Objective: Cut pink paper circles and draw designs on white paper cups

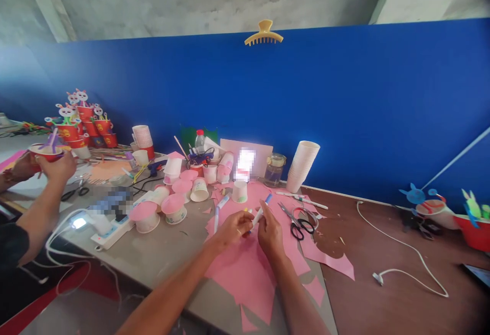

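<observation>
Over the pink paper (239, 284), my left hand (234, 229) and my right hand (271, 232) come together around a white marker (258, 216) with a blue end. My right hand is closed on the marker. The fingers of my left hand pinch at its lower end, where small yellow and blue bits show; their exact grip is partly hidden. Another white marker (217, 217) lies left of my hands. Just beyond them stands an upturned white paper cup (240, 192). Black-handled scissors (297, 229) lie to the right of my right hand.
Pink-covered paper cups (174, 207) and a power strip (115, 234) are on the left. Behind stand a lit phone (245, 164), a glass jar (274, 170) and a leaning cup stack (304, 164). A white cable (401, 240) crosses the right side. At far left, another person's hands (57, 169) hold a red cup.
</observation>
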A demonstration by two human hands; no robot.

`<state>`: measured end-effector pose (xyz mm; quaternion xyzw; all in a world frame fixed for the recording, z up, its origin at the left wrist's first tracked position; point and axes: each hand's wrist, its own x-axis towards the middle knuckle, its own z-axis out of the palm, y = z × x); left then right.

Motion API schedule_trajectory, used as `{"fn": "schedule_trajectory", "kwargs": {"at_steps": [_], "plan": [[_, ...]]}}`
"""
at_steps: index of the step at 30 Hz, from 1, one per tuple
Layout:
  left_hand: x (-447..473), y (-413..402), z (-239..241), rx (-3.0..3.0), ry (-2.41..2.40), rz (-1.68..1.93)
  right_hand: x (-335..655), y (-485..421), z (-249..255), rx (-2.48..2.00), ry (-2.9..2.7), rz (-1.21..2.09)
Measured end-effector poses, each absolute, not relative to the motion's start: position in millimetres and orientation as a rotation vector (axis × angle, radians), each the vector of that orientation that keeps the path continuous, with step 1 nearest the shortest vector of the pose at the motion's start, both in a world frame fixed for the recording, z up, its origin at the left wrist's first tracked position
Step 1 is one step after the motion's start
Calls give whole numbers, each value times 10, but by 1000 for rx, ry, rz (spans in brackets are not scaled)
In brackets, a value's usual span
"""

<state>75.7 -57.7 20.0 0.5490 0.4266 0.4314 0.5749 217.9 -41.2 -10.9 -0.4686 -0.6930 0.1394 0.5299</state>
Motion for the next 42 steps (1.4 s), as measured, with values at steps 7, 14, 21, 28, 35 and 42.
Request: {"fn": "schedule_trajectory", "kwargs": {"at_steps": [7,14,21,28,35,42], "plan": [[695,-531,148,1170,862,1027,2191,-400,-27,-1077,-1106,833],[726,-651,245,1329,873,795,2267,-342,78,-752,-852,1291],[832,-695,204,1228,677,817,2193,-441,79,-762,-856,1448],[954,-650,-6,1046,765,935,2055,-541,88,-832,-857,1651],[1006,-661,-14,807,643,906,2034,-561,29,-931,-836,1650],[1018,-644,-42,706,707,922,1921,-556,-50,-993,-823,1589]]}}
